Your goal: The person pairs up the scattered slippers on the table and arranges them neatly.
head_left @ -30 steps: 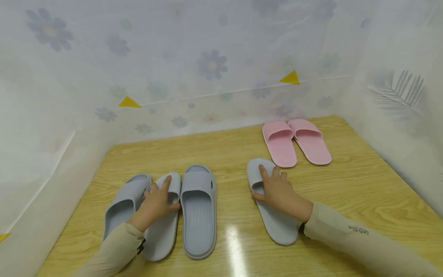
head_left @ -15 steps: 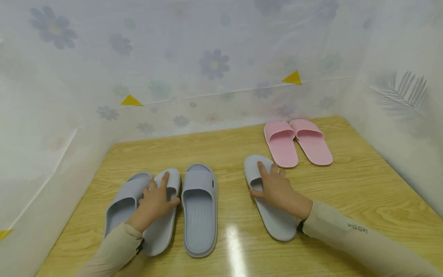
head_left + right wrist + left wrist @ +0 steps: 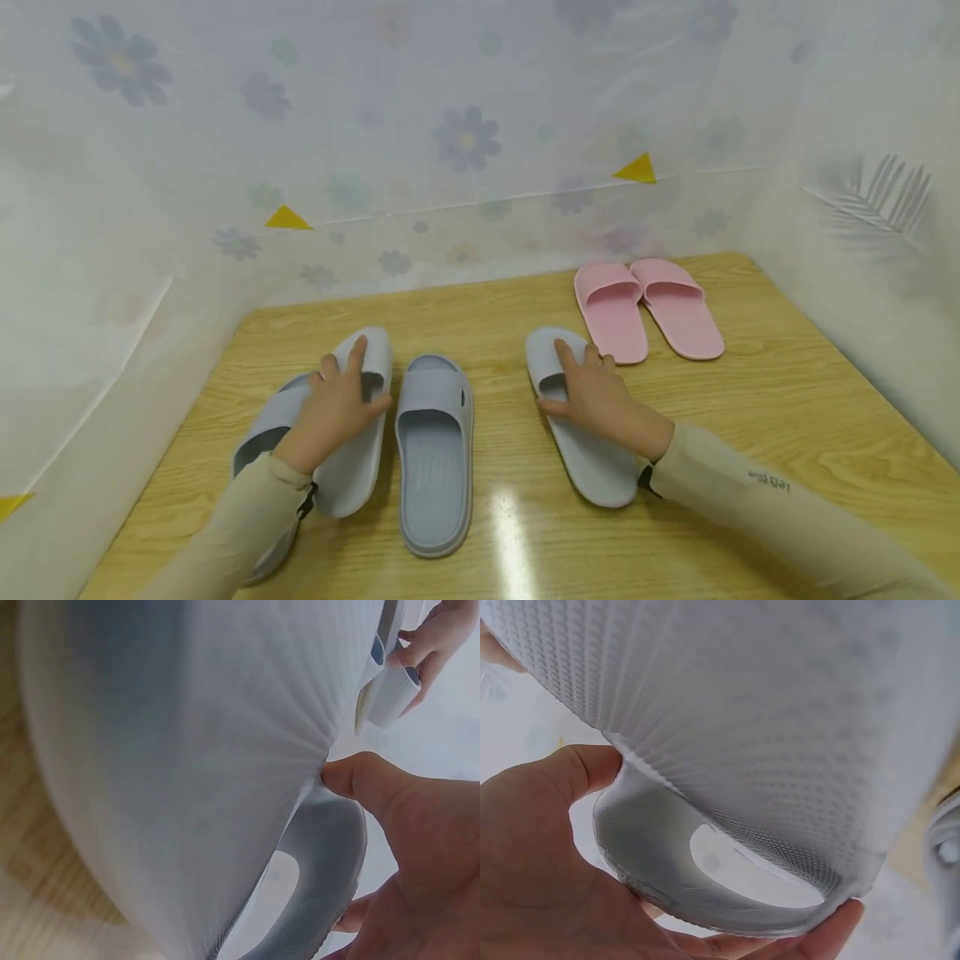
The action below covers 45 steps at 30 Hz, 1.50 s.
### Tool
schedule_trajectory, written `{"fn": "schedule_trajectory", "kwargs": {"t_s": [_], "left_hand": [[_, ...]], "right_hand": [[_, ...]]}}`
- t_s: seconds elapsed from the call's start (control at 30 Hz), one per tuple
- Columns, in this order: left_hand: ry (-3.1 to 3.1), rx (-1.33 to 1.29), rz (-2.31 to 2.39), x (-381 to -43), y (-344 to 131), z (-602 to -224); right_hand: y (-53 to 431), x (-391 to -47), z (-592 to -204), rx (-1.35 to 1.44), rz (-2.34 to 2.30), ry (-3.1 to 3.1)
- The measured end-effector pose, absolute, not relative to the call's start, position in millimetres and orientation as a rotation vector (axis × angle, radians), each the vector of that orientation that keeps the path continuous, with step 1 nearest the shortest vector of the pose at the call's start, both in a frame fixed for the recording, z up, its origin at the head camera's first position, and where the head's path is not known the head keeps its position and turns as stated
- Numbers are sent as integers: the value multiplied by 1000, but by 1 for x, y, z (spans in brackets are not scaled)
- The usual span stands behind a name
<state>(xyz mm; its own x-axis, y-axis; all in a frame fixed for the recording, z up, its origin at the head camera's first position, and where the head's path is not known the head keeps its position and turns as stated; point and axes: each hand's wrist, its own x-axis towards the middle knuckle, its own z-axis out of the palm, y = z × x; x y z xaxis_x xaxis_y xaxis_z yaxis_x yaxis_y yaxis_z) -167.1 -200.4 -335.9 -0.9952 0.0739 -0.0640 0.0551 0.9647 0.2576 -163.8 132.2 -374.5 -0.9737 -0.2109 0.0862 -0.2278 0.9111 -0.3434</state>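
Note:
My left hand [image 3: 333, 412] grips a light grey slipper [image 3: 352, 483] across its strap, thumb on the right side. This slipper overlaps a blue-grey slipper [image 3: 261, 425], partly hidden by my arm, and looks raised off the table. In the left wrist view, fingers and thumb [image 3: 592, 769] hold the strap's sides. With my right hand [image 3: 603, 404] I hold the matching light grey slipper [image 3: 603, 475] by its strap; the thumb [image 3: 360, 776] presses where strap meets sole. Whether it touches the table is hard to tell. Between the hands lies a second blue-grey slipper [image 3: 433, 483].
A pair of pink slippers, the left one [image 3: 622, 329] and the right one [image 3: 678, 321], lies at the back right of the wooden table [image 3: 495, 333], just beyond the right-hand slipper. Flower-patterned sheeting [image 3: 405, 192] walls the back and sides.
The left hand has carried its light grey slipper upward and away from me, baring more of the gap beside the blue-grey one. The right-hand slipper has shifted slightly away and left.

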Motion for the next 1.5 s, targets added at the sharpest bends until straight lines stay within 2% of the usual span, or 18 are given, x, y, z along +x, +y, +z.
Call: {"fn": "schedule_trajectory", "kwargs": {"t_s": [0.47, 1.23, 1.5], "left_hand": [[3101, 190, 448, -197, -161, -304], [3129, 290, 492, -252, -87, -291], [3092, 275, 508, -276, -70, -299]], "right_hand": [[128, -183, -364, 334, 581, -3039], [122, -232, -326, 221, 637, -3028], [120, -253, -327, 203, 668, -3035]]}}
